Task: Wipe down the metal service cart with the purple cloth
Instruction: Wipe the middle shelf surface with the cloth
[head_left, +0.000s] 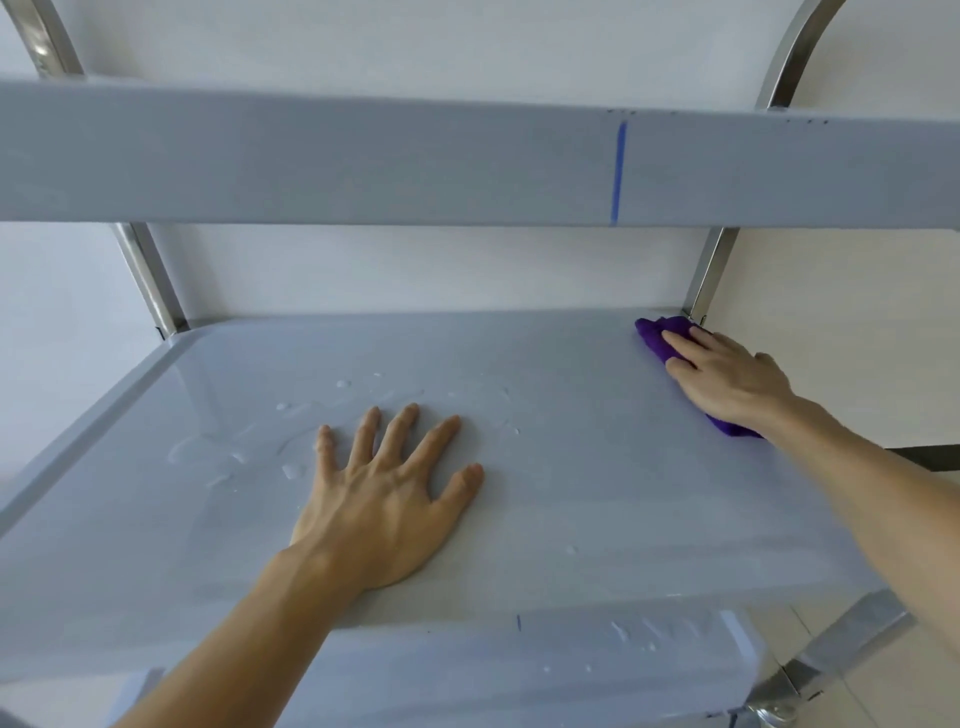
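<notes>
Purple cloth (662, 338) sits bunched at the shelf's (597, 467) far corner, right of frame, under the right hand (727, 379).
Right hand presses flat on it; left hand (384, 499) splayed wide on wet shelf, lower centre.

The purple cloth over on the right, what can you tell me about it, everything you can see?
The purple cloth is a deep violet, soft-looking fabric, bunched rather than spread flat. It lies on the grey shelf of the cart, at the far right corner beside a shiny metal upright. The right hand lies palm down on top, covering its middle, so only a crumpled end past the fingertips and a small bit near the wrist show. The water droplets are away from it.
</notes>
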